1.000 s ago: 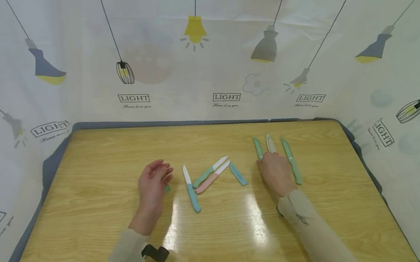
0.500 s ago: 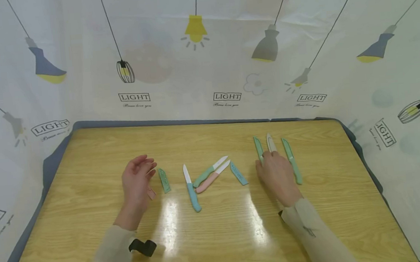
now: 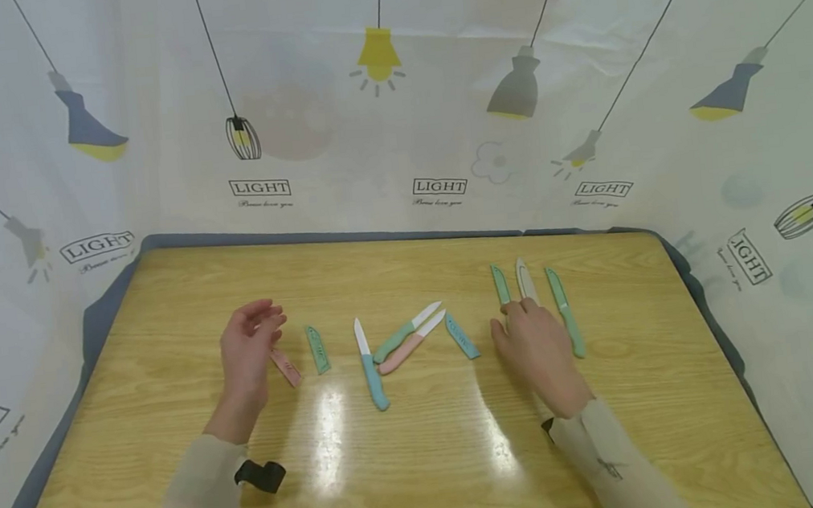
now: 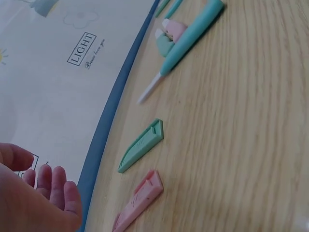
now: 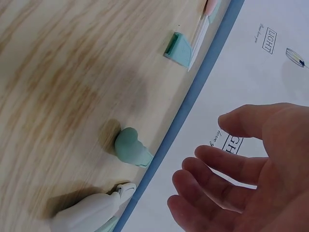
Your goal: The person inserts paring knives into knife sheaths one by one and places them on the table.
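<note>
My left hand point(image 3: 252, 332) hovers open over the wooden table point(image 3: 164, 307), fingers relaxed, holding nothing. Just to its right lie a pink sheath point(image 3: 286, 367) point(image 4: 140, 199) and a green sheath point(image 3: 317, 349) point(image 4: 141, 146). In the middle lie a blue-handled knife point(image 3: 370, 366) point(image 4: 188, 41), a green-handled knife point(image 3: 404, 333), a pink-handled knife point(image 3: 409, 344) and a blue sheath point(image 3: 461, 336) point(image 5: 178, 50). My right hand point(image 3: 529, 332) point(image 5: 241, 169) is open and lifted, its fingertips at the near ends of a sheathed white knife point(image 3: 524, 280) point(image 5: 87, 212) and a sheathed green knife point(image 3: 499, 284) point(image 5: 130, 147).
Another sheathed green knife point(image 3: 565, 313) lies right of my right hand. A printed white curtain point(image 3: 395, 126) walls the table on three sides, with a grey-blue border point(image 3: 100, 313) along the edges. A black strap point(image 3: 259, 475) sits on my left wrist.
My left hand has drawn left, uncovering the green sheath and then the pink sheath. My right hand has pulled back slightly toward me from the sheathed knives.
</note>
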The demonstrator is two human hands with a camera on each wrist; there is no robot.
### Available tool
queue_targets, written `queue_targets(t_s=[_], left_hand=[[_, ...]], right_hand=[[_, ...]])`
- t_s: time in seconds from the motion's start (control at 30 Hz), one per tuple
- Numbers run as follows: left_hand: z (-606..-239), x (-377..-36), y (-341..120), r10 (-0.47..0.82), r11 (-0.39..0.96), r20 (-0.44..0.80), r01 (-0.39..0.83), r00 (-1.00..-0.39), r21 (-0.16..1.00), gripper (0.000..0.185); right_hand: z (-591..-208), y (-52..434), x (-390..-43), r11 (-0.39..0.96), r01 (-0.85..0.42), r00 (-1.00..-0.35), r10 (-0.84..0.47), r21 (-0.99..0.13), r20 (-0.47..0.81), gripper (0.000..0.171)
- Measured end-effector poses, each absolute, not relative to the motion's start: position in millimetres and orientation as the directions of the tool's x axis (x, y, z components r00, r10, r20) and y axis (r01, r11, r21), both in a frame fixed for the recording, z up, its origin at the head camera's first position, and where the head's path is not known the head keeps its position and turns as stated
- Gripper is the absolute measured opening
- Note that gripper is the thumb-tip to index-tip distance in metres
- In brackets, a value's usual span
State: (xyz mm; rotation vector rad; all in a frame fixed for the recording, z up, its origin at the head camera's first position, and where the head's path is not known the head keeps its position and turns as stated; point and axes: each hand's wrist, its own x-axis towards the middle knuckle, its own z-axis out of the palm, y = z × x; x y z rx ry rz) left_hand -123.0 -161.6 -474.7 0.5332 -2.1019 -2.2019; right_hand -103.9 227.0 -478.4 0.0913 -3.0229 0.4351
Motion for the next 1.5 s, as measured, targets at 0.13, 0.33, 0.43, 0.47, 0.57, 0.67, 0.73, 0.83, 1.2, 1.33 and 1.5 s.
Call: queue_targets(t_s=[0.13,0.33,0.43,0.47,0.57,0.67,0.73,0.83,1.2,1.33,1.5], left_hand=[[-478,-123,-163,-0.213,0.034,-0.212,-0.224,-0.954,0.974,0.041],[-481,-124,-161,-0.113,0.256,-0.204,-0.227,-0.972,0.940,0.047],[-483,-125,-158,-0.052,0.394,-0.209,-0.213,-0.976,0.894,0.052],[-484,-125,-156,-0.029,0.440,-0.212,-0.202,-0.977,0.875,0.054],[-487,-127,-150,0.031,0.561,-0.214,-0.161,-0.976,0.812,0.060],[-489,-129,-143,0.062,0.679,-0.198,-0.104,-0.978,0.727,0.066],[-490,-131,-138,0.067,0.753,-0.182,-0.070,-0.981,0.655,0.069],[-491,-133,-131,0.066,0.824,-0.179,-0.047,-0.982,0.565,0.073],[-494,-134,-121,0.092,0.894,-0.195,-0.005,-0.977,0.448,0.069],[-496,-136,-119,0.118,0.896,-0.173,0.030,-0.978,0.443,0.058],[-496,-139,-117,0.123,0.901,-0.180,0.034,-0.976,0.433,0.040]], right_hand=[[-478,227,-101,0.957,-0.065,-0.995,-0.041,-0.283,0.090,0.036],[-478,227,-98,0.957,-0.057,-0.996,-0.036,-0.284,0.078,0.036],[-478,227,-97,0.956,-0.060,-0.996,-0.038,-0.286,0.083,0.036],[-478,227,-96,0.956,-0.062,-0.996,-0.039,-0.287,0.084,0.036],[-478,227,-95,0.955,-0.063,-0.996,-0.040,-0.290,0.084,0.036],[-478,227,-94,0.956,-0.058,-0.996,-0.037,-0.289,0.077,0.037],[-477,226,-94,0.957,-0.053,-0.997,-0.034,-0.286,0.071,0.037],[-477,226,-93,0.959,-0.048,-0.998,-0.032,-0.280,0.062,0.038],[-480,227,-93,0.961,-0.041,-0.999,-0.031,-0.275,0.042,0.038],[-480,225,-93,0.960,-0.033,-0.999,-0.027,-0.279,0.026,0.039],[-481,223,-93,0.956,-0.036,-0.999,-0.031,-0.290,0.021,0.038]])
